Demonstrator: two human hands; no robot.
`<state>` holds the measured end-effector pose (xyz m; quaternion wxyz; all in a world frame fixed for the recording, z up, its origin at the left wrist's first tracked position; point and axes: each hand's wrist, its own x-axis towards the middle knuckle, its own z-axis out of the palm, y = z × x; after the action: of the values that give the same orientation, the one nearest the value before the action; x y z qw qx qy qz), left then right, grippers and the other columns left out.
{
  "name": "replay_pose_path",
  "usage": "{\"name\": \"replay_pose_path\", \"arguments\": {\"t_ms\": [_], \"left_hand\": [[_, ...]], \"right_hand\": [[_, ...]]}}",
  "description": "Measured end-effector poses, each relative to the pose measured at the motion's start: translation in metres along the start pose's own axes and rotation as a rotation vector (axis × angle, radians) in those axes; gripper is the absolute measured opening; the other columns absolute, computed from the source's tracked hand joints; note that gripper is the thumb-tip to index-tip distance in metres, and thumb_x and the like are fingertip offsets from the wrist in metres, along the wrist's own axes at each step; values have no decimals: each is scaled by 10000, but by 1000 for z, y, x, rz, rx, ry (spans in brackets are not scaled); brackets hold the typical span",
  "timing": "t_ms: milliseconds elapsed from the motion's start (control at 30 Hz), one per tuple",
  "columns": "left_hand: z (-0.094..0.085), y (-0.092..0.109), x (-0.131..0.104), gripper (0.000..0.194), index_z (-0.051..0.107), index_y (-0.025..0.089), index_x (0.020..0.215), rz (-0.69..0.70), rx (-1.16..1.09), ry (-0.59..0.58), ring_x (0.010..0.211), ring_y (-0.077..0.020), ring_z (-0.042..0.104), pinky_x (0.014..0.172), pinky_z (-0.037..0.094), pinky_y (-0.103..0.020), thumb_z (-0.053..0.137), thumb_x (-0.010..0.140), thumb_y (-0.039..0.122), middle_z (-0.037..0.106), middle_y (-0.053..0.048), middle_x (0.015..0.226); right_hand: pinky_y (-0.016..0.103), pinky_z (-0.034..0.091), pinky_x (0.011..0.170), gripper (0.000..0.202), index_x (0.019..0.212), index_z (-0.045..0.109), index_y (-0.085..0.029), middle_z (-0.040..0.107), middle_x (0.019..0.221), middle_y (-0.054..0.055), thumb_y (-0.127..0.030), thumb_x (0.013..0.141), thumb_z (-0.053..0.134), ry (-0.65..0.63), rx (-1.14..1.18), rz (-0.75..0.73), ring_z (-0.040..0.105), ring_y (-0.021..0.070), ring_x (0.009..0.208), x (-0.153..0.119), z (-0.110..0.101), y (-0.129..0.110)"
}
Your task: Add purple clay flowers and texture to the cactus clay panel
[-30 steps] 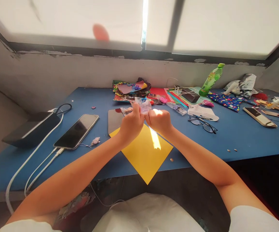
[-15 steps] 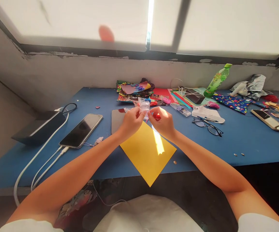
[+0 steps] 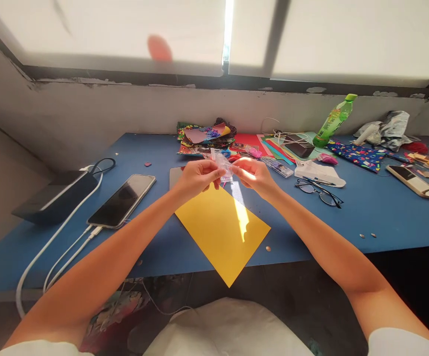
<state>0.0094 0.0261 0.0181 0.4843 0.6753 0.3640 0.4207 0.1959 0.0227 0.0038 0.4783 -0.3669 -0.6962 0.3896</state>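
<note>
Both hands meet over the middle of the desk with a small clear plastic bag [image 3: 221,163] between them. My left hand [image 3: 200,177] pinches its left side between thumb and fingers. On the other side, the thumb and fingertips of my right hand [image 3: 253,174] are closed on the bag's right edge. What the bag contains is too small to make out. Below the hands lies a yellow sheet of paper [image 3: 223,235], one corner sticking out past the desk's front edge. A dark flat tablet-like thing [image 3: 175,177] is partly covered by my left hand and the paper.
On the blue desk [image 3: 348,217], a phone [image 3: 123,200] with white cables lies at left. Glasses [image 3: 318,192], a second phone [image 3: 414,182] and a green bottle [image 3: 335,121] are at right. Colourful packets [image 3: 207,138] and coloured paper [image 3: 249,142] sit at the back.
My left hand has shifted slightly left and turned, and more of its fingers show. The bag looks flatter and lower between the fingertips. The yellow sheet's upper left part shows more.
</note>
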Motion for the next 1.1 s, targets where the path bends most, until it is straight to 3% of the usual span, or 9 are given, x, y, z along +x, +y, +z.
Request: {"name": "replay_pose_path", "arguments": {"t_ms": [100, 267, 400, 500, 567, 700, 767, 867, 1100], "left_hand": [[-9, 4, 2, 339, 620, 155, 609, -57, -50, -169, 404, -62, 465, 371, 235, -186, 792, 614, 447, 592, -6, 487], [-14, 5, 4, 382, 595, 155, 575, -83, -115, -218, 379, -43, 416, 396, 258, -198, 815, 581, 468, 530, 29, 448], [-12, 6, 3, 413, 556, 158, 556, -104, -71, -237, 396, -57, 442, 404, 226, -197, 820, 569, 475, 528, 21, 452], [-11, 7, 1, 372, 530, 173, 556, -103, -24, -230, 406, -71, 445, 420, 252, -206, 778, 623, 443, 516, 21, 452], [-7, 6, -1, 323, 493, 189, 548, -63, 51, -144, 411, -79, 429, 450, 301, -225, 703, 698, 383, 492, 31, 445], [10, -2, -5, 302, 371, 203, 517, 129, 556, 297, 470, -96, 396, 511, 277, -250, 615, 691, 172, 417, 48, 465], [20, -7, -6, 303, 341, 207, 535, 187, 788, 418, 495, -111, 395, 522, 236, -261, 601, 676, 144, 390, 46, 488], [29, -13, -8, 249, 364, 211, 557, 229, 978, 435, 499, -133, 398, 511, 170, -277, 547, 717, 161, 365, 31, 497], [19, -17, -9, 169, 517, 187, 651, 417, 1135, 322, 551, -154, 470, 512, 202, -275, 448, 806, 182, 521, -29, 580]], "right_hand": [[224, 132, 395, 444, 746, 589, -170, 325, 481, -109, -578, 676, 750, -84, 189, 125, 237, 26, 403, 1, -2, -1], [208, 117, 406, 451, 666, 497, -181, 299, 472, -124, -528, 668, 785, -299, 435, 205, 211, 12, 404, 1, -3, -3], [212, 117, 415, 438, 729, 542, -168, 298, 466, -127, -531, 672, 782, -369, 375, 210, 207, 17, 412, 2, -6, -5], [216, 142, 416, 479, 724, 533, -174, 310, 491, -115, -596, 663, 752, -354, 222, 200, 219, 28, 428, 2, -7, -8], [220, 192, 425, 462, 714, 529, -182, 344, 513, -96, -608, 700, 707, -287, 46, 133, 259, 42, 445, 1, -6, -8], [232, 297, 521, 279, 680, 523, -185, 484, 586, -33, -410, 831, 589, 86, -573, -156, 389, 77, 527, -3, 5, 2], [238, 270, 519, 209, 677, 518, -186, 499, 585, -19, -304, 850, 513, 254, -886, -237, 395, 86, 521, -5, 12, 9], [255, 205, 494, 231, 642, 507, -185, 479, 552, -5, -234, 854, 427, 281, -1153, -336, 348, 93, 483, -7, 17, 15], [255, 177, 498, 270, 545, 449, -193, 384, 473, -26, -245, 810, 440, 194, -1198, -425, 264, 88, 453, -10, 13, 15]]}}
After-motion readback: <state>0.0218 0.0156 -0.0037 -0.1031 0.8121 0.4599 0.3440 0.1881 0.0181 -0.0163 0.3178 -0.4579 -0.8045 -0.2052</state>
